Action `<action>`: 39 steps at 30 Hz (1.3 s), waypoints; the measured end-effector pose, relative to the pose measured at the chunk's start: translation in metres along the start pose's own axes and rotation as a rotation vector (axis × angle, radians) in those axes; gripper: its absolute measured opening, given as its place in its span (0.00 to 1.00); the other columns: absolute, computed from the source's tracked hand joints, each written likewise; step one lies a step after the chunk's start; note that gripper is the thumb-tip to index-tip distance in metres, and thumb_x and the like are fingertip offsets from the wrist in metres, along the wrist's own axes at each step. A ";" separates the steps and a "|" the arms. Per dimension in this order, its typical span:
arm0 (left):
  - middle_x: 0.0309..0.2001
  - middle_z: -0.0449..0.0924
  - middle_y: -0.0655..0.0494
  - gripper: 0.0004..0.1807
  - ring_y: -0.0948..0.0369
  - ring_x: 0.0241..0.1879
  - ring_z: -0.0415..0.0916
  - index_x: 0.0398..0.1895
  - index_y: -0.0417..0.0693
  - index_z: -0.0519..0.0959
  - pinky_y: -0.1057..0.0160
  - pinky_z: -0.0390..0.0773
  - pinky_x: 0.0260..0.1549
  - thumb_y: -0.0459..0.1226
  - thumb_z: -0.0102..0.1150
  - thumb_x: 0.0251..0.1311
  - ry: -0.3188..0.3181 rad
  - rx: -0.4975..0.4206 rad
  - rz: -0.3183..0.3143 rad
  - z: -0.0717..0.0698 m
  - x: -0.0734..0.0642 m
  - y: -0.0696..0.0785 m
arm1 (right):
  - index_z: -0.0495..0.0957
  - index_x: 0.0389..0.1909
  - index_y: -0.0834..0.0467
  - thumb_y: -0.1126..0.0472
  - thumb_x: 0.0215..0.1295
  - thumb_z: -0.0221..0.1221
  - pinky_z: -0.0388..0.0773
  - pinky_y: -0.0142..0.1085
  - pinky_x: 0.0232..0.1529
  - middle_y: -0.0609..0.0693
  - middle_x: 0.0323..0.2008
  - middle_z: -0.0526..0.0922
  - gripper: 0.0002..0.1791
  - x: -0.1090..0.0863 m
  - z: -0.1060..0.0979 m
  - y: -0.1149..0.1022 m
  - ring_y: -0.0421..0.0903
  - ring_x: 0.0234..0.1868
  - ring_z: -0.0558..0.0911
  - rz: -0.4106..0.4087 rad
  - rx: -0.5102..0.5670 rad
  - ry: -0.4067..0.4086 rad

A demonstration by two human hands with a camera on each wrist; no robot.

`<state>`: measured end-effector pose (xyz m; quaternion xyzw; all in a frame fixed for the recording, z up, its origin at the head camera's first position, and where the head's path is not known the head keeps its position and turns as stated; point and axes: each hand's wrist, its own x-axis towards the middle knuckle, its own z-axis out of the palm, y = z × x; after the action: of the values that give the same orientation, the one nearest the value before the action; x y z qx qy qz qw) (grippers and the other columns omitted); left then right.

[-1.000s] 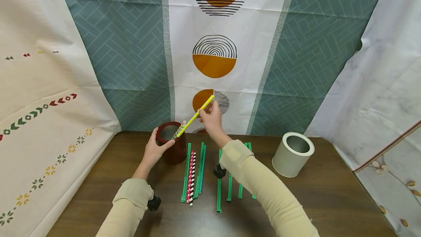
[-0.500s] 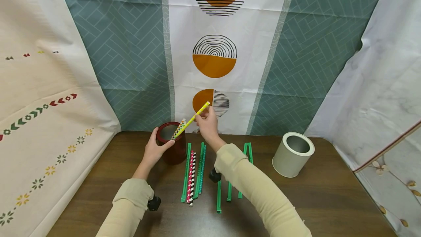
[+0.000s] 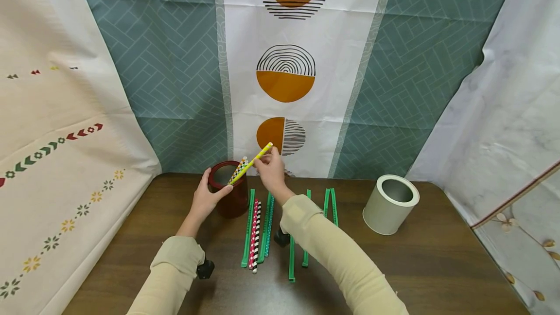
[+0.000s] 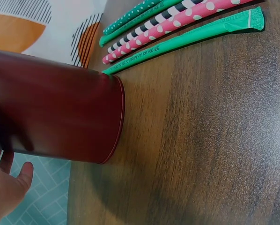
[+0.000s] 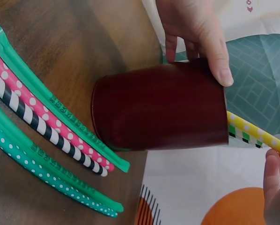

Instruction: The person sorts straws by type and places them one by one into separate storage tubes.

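My left hand [image 3: 204, 203] grips a dark red canister [image 3: 234, 203] near its rim, with the thumb on the near side and fingers round the left. Between thumb and fingers, my right hand [image 3: 272, 171] pinches the upper part of a yellow paper straw [image 5: 247, 127] with white dots. The straw slants down to the left, and its lower end is inside the canister's mouth. Other patterned straws [image 3: 239, 167], some black and green checked, lean out against the rim beside it. The canister stands upright at the back left of the table.
Beside the canister lie a pink dotted straw [image 3: 253, 242], a black-and-white striped straw [image 3: 256, 247], a teal dotted straw [image 3: 269, 232] and green paper-wrapped straws [image 3: 246, 242]. More green wrapped straws [image 3: 291, 261] lie partly under my right arm. A cream canister [image 3: 389, 208] stands right.
My right hand has moved down and left, sliding the yellow straw lower into the canister's mouth. My left hand keeps its hold on the canister.
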<state>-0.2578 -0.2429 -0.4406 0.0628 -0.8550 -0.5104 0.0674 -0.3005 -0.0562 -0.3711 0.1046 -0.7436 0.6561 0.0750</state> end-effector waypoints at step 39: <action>0.68 0.46 0.47 0.54 0.49 0.67 0.46 0.69 0.52 0.39 0.44 0.54 0.60 0.56 0.60 0.46 0.012 0.006 0.016 0.001 0.000 0.000 | 0.68 0.40 0.65 0.65 0.56 0.57 0.77 0.36 0.24 0.57 0.29 0.78 0.13 -0.008 -0.019 0.043 0.53 0.27 0.80 0.117 0.050 -0.106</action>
<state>-0.2581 -0.2422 -0.4410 0.0592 -0.8564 -0.5071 0.0768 -0.3043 -0.0317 -0.4122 0.0976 -0.7348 0.6712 -0.0057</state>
